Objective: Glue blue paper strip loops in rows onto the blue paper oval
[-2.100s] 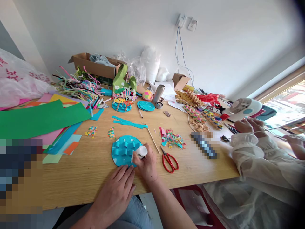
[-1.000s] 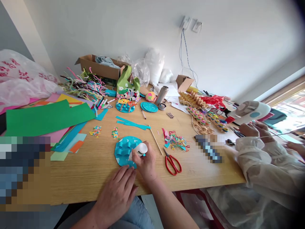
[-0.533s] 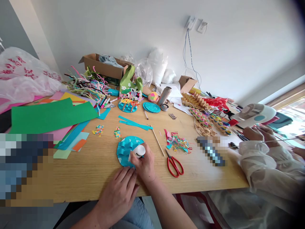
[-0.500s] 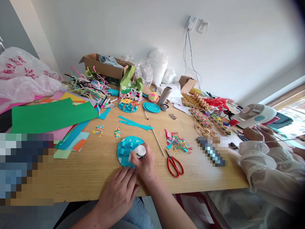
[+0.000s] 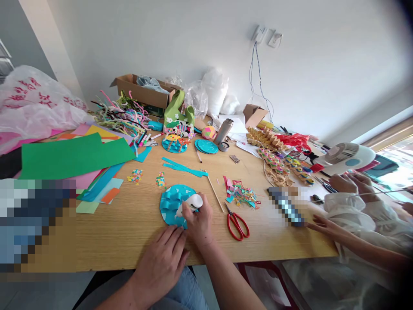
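A round blue paper disc (image 5: 170, 199) lies on the table before me, with curled blue paper strips raised across it in rows and small white patches near its edge. Over its right part, my right hand (image 5: 199, 221) grips a white squeeze bottle (image 5: 194, 201), tilted with its nozzle end down toward the disc. The nozzle tip is hard to make out. My left hand (image 5: 167, 249) lies flat, fingertips touching the disc's near edge. Red-handled scissors (image 5: 237, 226) rest to the right, close to a thin wooden stick (image 5: 214, 190). Blue paper strips (image 5: 183, 167) lie behind the disc.
Paper scraps (image 5: 240, 193) and small piles of colourful cutouts (image 5: 160, 179) surround the disc. Coloured sheets (image 5: 74, 155) cover the left side. A metal flask (image 5: 223, 131) stands at the back. At right, a person's hand (image 5: 325, 228) reaches toward a pixelated dark object (image 5: 285, 206).
My right hand has shifted slightly right with the bottle, which leans over more. Another person's hand has come in from the right beside the pixelated object. My left hand stays put.
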